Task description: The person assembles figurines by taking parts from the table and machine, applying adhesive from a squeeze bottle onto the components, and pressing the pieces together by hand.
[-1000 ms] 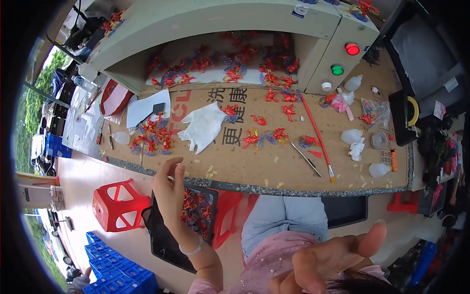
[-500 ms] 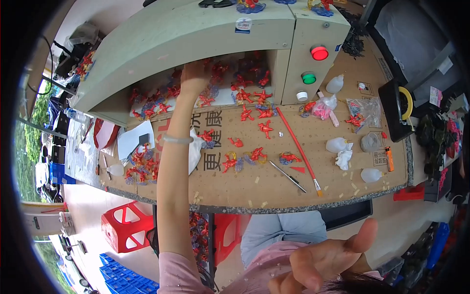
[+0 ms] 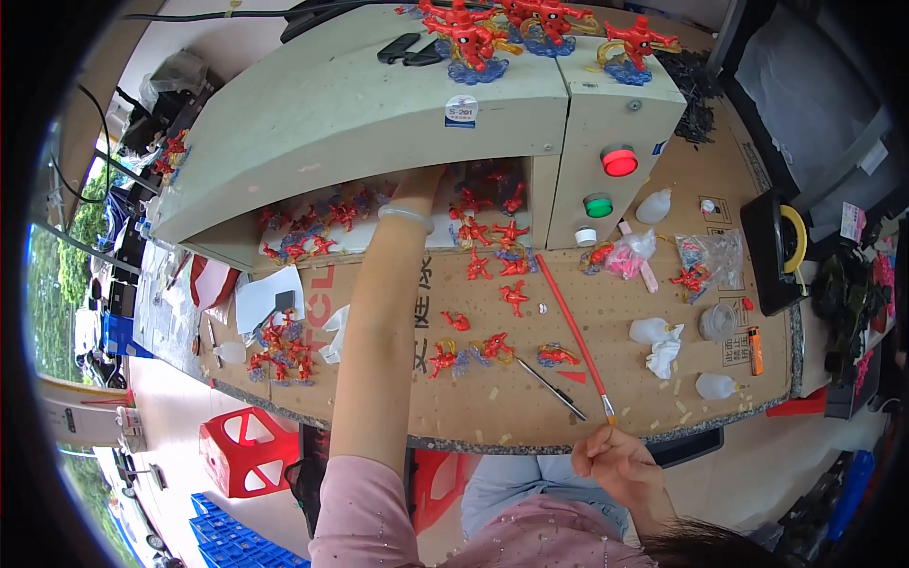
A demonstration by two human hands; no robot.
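My left hand (image 3: 422, 186) reaches into the arched opening of a pale green metal machine (image 3: 331, 128). The opening's upper edge and shade hide its fingers. Around it, red figurines with blue and yellow bases (image 3: 343, 214) stand on a white surface inside. My right hand (image 3: 620, 466) is held low, just in front of the table's near edge, with its fingers curled in and nothing visible in them. Close to it lies a long red-handled paintbrush (image 3: 578, 343), bristles toward me. Left of the brush is a black and silver pen (image 3: 552, 388).
More figurines (image 3: 513, 299) lie on the cardboard-covered table (image 3: 473, 402), with a cluster (image 3: 282, 352) at left. White squeeze bottles (image 3: 716, 386), a clear jar (image 3: 720, 322) and an orange lighter-like object (image 3: 755, 350) sit at right. Figurines (image 3: 471, 43) stand atop the machine. A red stool (image 3: 248, 452) stands below.
My view has tilted up, showing more of the machine's top. My left hand has gone deeper into the opening, further right. My right hand has moved toward the table edge, its fingers curling.
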